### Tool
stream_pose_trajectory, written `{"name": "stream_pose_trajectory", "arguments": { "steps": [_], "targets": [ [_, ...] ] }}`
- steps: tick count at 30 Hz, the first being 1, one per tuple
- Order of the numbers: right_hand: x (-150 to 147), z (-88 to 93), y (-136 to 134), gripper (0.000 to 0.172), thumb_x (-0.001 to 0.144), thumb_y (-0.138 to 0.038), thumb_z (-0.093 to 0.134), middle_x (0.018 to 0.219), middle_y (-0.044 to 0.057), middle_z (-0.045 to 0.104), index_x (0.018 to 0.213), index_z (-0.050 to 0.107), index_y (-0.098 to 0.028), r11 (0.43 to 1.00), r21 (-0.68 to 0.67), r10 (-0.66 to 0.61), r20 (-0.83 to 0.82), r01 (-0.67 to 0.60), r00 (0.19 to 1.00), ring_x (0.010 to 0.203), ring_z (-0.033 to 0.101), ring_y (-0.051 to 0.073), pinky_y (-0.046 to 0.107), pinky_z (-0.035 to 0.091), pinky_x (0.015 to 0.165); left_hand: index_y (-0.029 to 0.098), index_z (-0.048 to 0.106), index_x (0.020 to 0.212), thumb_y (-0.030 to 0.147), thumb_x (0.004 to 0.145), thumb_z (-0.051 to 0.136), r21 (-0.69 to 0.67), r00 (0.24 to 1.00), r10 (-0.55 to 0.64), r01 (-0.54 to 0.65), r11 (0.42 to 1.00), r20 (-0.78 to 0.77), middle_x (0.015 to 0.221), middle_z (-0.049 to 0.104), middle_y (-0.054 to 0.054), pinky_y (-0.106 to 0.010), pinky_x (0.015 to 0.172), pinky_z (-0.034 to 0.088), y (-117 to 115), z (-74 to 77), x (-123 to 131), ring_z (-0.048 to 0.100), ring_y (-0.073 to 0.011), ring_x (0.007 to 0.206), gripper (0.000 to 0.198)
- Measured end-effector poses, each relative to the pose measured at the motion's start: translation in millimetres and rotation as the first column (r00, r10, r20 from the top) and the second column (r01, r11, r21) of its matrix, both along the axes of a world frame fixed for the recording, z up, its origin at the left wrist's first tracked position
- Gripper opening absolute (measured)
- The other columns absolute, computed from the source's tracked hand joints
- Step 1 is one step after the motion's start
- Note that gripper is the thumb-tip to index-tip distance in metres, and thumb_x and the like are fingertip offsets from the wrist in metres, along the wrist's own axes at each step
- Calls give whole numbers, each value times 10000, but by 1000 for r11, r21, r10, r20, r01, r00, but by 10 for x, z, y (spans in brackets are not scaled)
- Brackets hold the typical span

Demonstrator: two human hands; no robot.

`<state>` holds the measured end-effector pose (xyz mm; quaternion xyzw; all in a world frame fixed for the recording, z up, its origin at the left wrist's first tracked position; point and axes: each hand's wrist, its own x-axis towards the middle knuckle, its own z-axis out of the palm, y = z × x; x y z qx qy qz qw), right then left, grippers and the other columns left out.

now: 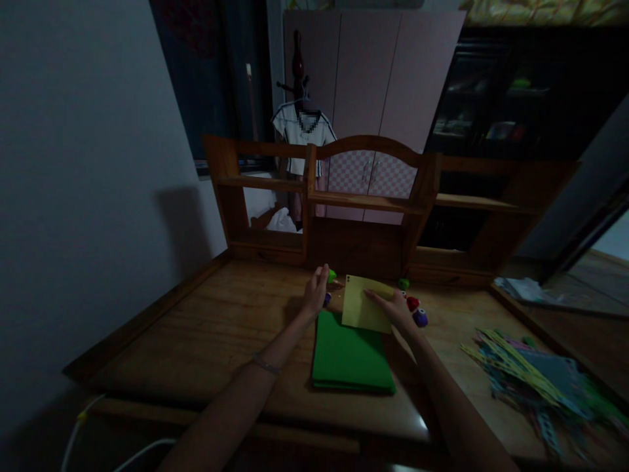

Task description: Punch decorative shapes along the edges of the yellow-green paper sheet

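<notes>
My right hand point(393, 308) pinches a yellow sheet of paper point(361, 305) by its right side, with the thumb lying over its face. Dark spots mark the sheet's upper left corner, and its lower edge overlaps a stack of green sheets point(351, 357). To the left of the sheet, my left hand point(315, 290) is raised with its fingers closed together; what they hold, if anything, is hidden. Against its fingertips shows a small bright green object point(332, 276), and a small purple object point(327, 299) sits just below. Tiny scraps lie between this hand and the sheet.
Beside my right wrist stand small green point(403, 284), red point(413, 303) and purple point(421, 318) objects. A loose heap of cut paper strips point(528, 367) covers the table's right side. A wooden shelf unit point(363, 200) borders the table's back, and a white wall point(108, 164) rises at left.
</notes>
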<state>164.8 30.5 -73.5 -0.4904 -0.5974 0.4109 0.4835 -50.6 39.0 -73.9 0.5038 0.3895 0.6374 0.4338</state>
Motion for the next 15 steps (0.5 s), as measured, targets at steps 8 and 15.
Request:
{"name": "stream_pose_trajectory", "arguments": {
  "steps": [8, 15],
  "targets": [
    [25, 17, -4, 442, 700, -475, 689, 934, 115, 714, 966, 682, -123, 996, 83, -29, 25, 27, 999, 812, 681, 269, 329, 551, 655, 189, 555, 759, 585, 788, 522, 57, 975, 18, -5, 998, -220, 723, 675, -33, -206, 533, 421, -32, -19, 28, 625, -148, 637, 399],
    [9, 55, -23, 460, 687, -490, 692, 900, 116, 719, 947, 686, -110, 995, 84, -58, 39, 54, 998, 789, 682, 270, 321, 546, 633, 186, 589, 825, 541, 746, 607, 120, 967, 53, -24, 992, -249, 754, 676, -29, -233, 627, 439, 0, -24, 12, 634, -164, 704, 364]
  ]
}}
